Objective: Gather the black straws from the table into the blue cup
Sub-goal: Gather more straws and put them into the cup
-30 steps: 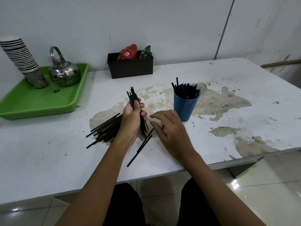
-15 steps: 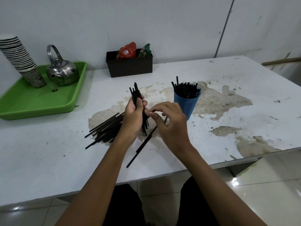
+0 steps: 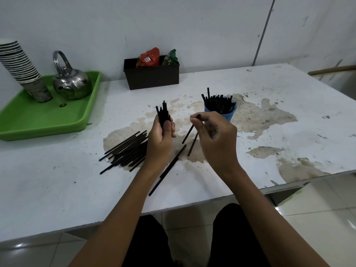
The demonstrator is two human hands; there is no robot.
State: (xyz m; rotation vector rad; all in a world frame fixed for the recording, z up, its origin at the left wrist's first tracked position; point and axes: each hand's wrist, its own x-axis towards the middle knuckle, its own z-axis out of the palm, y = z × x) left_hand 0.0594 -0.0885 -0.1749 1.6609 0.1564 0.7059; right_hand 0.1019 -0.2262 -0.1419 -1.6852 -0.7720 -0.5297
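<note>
While you sit at the white table, the scene reads from left to right:

Far left: a green tray carries a leaning stack of paper cups and a steel kettle; none of it touches your work.
Loose pile: black straws lie fanned on the tabletop just left of your left wrist, flat on a worn brown patch.
Left hand: clenched around an upright bundle of straws, their tips rising above your fingers.
Stray straws: two lie end to end between your forearms, pointing toward the near edge.
Right hand: your thumb and forefinger pinch the top end of two straws; they hang slanted with their lower ends at the table.
Blue cup: upright just behind your right hand, already crowded with straws.
Writing: the red and green snack packets in the black box by the wall have print too small to read.
Room: the right half of the table is bare, stained surface as far as its edge; the near edge runs just beneath your forearms.
</note>
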